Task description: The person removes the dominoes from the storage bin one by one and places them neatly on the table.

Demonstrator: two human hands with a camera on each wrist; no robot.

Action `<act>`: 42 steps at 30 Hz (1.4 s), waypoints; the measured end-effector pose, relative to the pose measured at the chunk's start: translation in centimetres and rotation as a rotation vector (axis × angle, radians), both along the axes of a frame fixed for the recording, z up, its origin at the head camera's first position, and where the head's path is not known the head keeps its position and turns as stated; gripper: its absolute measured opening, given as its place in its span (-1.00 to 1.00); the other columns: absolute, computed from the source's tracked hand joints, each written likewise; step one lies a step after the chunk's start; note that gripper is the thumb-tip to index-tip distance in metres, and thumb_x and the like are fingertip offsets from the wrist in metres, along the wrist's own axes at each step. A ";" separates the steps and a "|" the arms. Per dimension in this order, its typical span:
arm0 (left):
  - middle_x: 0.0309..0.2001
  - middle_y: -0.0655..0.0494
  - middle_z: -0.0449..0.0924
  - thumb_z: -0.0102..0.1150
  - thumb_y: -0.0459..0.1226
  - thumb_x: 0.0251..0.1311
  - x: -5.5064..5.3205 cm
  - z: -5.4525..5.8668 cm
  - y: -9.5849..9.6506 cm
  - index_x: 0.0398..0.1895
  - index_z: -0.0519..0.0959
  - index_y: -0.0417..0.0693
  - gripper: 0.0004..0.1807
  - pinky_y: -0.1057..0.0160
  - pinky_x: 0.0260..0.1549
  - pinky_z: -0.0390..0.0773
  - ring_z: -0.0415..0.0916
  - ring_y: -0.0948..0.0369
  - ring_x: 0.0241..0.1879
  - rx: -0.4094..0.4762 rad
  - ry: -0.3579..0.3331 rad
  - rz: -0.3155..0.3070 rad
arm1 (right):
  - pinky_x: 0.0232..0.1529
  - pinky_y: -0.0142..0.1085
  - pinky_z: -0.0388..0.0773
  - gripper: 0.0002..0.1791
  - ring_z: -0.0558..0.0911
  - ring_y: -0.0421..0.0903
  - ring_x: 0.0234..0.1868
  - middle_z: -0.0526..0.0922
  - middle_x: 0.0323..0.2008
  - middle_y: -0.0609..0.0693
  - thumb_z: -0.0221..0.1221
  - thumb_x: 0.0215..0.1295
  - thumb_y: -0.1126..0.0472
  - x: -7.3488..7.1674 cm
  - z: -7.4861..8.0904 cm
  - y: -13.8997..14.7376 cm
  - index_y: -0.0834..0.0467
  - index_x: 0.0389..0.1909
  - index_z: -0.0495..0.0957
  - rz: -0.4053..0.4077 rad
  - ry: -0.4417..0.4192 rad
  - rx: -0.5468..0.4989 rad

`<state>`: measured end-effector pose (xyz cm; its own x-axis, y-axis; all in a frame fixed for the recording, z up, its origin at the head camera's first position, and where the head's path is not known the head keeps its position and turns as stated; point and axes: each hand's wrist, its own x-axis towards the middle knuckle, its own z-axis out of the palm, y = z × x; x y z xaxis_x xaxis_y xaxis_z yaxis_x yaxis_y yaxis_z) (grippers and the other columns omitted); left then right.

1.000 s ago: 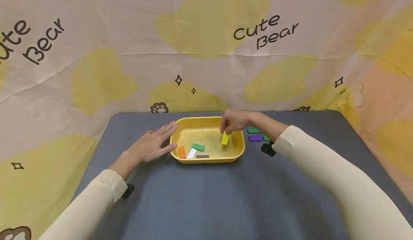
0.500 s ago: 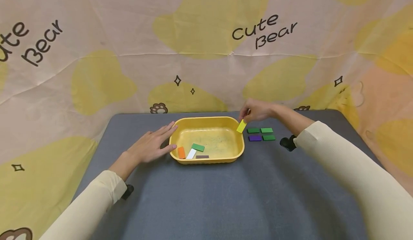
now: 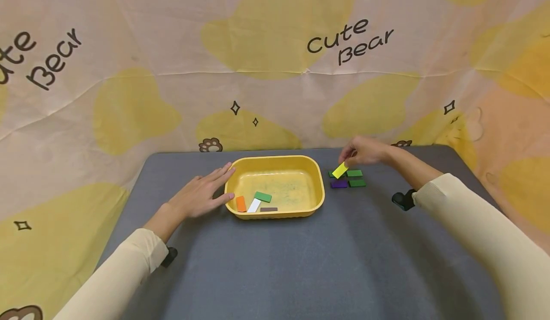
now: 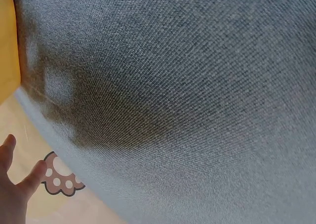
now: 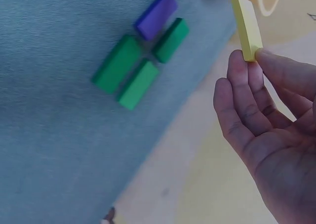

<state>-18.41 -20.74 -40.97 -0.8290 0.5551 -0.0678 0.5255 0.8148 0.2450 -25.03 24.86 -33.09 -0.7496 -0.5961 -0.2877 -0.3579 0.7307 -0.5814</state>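
My right hand (image 3: 364,151) pinches one end of a yellow domino-like block (image 3: 340,170) between thumb and fingers, as the right wrist view (image 5: 276,105) also shows. Under it on the table lie a purple block (image 5: 156,16) and several green blocks (image 5: 117,63), set in two short rows. My left hand (image 3: 195,196) has its fingers stretched out at the left rim of a yellow tray (image 3: 275,214). Inside the tray are an orange block (image 3: 241,204), a white block (image 3: 254,206), a green block (image 3: 263,197) and a dark brown block (image 3: 269,209).
A grey cloth-covered table (image 3: 275,262) carries everything. Behind it hangs a printed cloth backdrop (image 3: 266,33) with bear lettering. The table's back edge runs just behind the tray and the right hand.
My right hand has carried the yellow block out of the tray, over its right rim, to above the block rows. My left hand stays at the tray's left rim.
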 end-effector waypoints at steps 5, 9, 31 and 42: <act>0.60 0.07 -0.12 -0.09 0.21 0.41 0.0 0.0 0.0 0.61 -0.02 0.06 -0.15 -0.36 0.21 0.20 0.06 -0.04 0.50 0.003 -0.003 0.002 | -0.13 -0.10 0.64 -0.86 0.69 0.06 -0.20 0.74 -0.29 0.15 0.22 0.26 0.47 0.6 -1.7 1.7 0.40 -0.21 0.70 -0.055 -0.014 -0.072; 0.60 0.07 -0.11 -0.07 0.20 0.41 0.0 -0.1 0.0 0.61 -0.03 0.06 -0.15 -0.38 0.21 0.20 0.06 -0.04 0.50 0.005 -0.003 0.002 | -0.15 -0.14 0.63 -0.83 0.68 0.07 -0.17 0.73 -0.24 0.16 0.21 0.31 0.42 1.2 -3.2 2.7 0.41 -0.16 0.69 -0.123 -0.058 -0.111; 0.60 0.08 -0.13 -0.13 0.25 0.41 0.0 -0.3 0.0 0.61 -0.02 0.07 -0.15 -0.33 0.21 0.23 0.07 -0.02 0.50 0.009 0.000 -0.003 | -0.27 -0.25 0.59 -0.80 0.58 -0.07 -0.29 0.70 -0.17 0.20 0.24 0.30 0.40 4.0 -7.3 2.7 0.41 -0.12 0.70 -0.345 -0.093 -0.176; 0.60 0.07 -0.11 -0.11 0.23 0.41 -0.1 -0.2 -0.1 0.61 -0.01 0.06 -0.15 -0.32 0.19 0.25 0.08 -0.01 0.50 0.017 0.006 -0.007 | -0.30 -0.25 0.60 -0.80 0.61 -0.08 -0.32 0.70 -0.22 0.19 0.23 0.32 0.40 4.5 -7.8 2.5 0.41 -0.12 0.69 -0.396 -0.113 -0.160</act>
<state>-18.49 -20.83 -41.17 -0.8254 0.5620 -0.0534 0.5327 0.8067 0.2560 -20.50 27.40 -40.85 -0.8984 -0.3125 -0.3086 0.0041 0.6966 -0.7175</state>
